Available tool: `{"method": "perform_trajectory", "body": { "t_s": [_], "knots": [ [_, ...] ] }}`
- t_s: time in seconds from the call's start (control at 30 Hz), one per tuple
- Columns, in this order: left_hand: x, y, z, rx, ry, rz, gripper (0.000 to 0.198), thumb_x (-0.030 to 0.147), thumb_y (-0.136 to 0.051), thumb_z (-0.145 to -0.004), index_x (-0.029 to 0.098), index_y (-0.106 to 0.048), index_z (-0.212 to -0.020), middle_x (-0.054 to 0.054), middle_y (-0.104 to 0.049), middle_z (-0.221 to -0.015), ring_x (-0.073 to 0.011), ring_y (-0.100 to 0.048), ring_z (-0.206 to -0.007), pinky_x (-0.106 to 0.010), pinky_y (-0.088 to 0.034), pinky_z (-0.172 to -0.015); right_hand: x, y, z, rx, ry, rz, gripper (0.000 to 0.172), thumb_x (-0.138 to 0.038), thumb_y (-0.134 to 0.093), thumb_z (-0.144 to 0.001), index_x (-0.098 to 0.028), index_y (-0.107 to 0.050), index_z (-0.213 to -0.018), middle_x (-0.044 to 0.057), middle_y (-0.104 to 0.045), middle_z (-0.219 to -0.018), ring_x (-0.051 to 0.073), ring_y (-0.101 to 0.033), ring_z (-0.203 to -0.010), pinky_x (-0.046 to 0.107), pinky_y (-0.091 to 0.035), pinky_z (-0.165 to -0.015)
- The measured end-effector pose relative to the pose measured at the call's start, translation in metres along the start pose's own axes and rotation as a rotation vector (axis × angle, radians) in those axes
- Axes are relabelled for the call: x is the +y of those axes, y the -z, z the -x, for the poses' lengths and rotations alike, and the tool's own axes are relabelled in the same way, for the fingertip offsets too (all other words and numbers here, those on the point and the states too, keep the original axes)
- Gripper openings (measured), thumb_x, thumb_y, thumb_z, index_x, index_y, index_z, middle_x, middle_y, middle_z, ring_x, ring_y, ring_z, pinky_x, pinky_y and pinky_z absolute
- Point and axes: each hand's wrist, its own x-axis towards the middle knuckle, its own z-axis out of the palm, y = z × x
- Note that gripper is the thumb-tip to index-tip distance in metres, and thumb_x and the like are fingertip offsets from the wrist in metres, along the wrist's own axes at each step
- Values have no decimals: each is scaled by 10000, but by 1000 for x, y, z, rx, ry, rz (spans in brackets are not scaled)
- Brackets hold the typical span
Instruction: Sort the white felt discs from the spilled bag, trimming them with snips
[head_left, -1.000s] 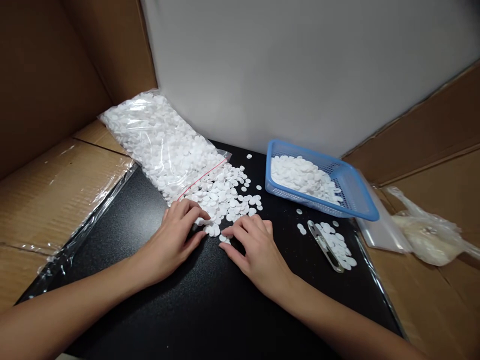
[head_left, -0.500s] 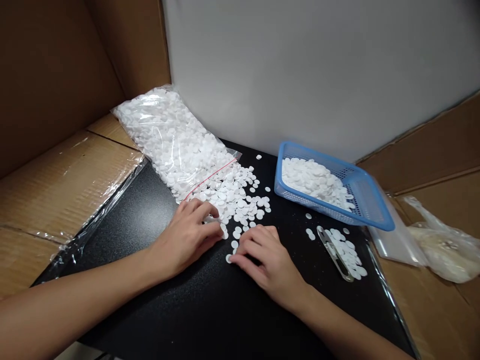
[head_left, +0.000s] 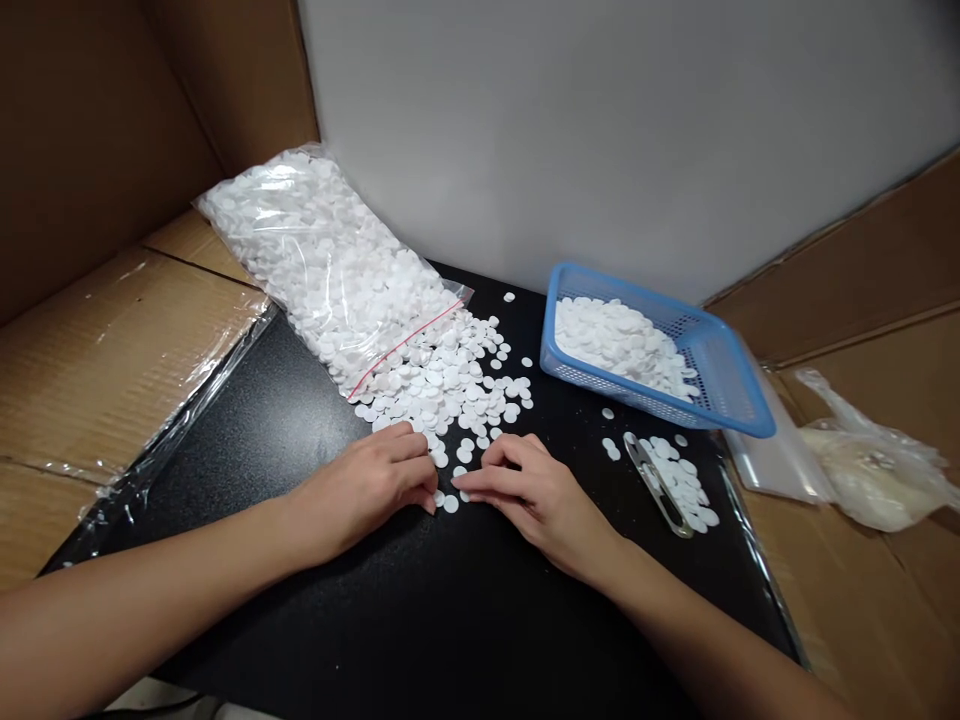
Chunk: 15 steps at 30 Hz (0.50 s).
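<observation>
White discs spill in a loose pile from the mouth of a clear zip bag full of the same discs. At the pile's near edge, my left hand lies low with curled fingers, fingertips pressed down by a few discs; whether it grips one is hidden. My right hand faces it, thumb and fingers apart, its index fingertip over discs on the black table. A few single discs lie between the two hands.
A blue basket partly filled with discs stands at the back right. Nearer lies a metal clip-like tool beside a small disc heap. Clear plastic bags rest on cardboard at the right. Cardboard borders the left.
The view has shifted slightly. My left hand has come down to the near edge of the pile, its fingers drawn closer together. Discs near my right fingertips have moved left, between the hands.
</observation>
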Motion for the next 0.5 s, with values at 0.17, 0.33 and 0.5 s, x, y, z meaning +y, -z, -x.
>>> {"method": "perform_trajectory", "body": {
  "t_s": [0.17, 0.33, 0.5],
  "knots": [
    [-5, 9, 0, -36, -13, 21, 126, 143, -617, -940, 164, -642, -818, -9, -572, -794, -160, -518, -789, -250, -394, -692, 3, 5, -1, -16, -13, -64, 109, -172, -613, -947, -216, -704, -906, 22, -650, -836, 152, -591, -772, 303, -448, -729],
    [-6, 13, 1, -47, 0, 55, 79, 151, -650, -918, 170, -646, -842, -9, -581, -809, -157, -538, -798, -243, -408, -696, 3, 10, -1, -34, 79, -74, 113, -192, -601, -961, -204, -682, -884, 25, -669, -838, 148, -614, -783, 305, -448, -743],
    [-6, 17, 0, -52, 75, 90, 53, 166, -683, -896, 172, -633, -878, -14, -609, -850, -160, -565, -817, -243, -424, -699, -1, 11, -2, -88, 110, -59, 162, -289, -627, -958, -196, -680, -835, 18, -666, -820, 149, -613, -777, 314, -447, -755]
  ]
}}
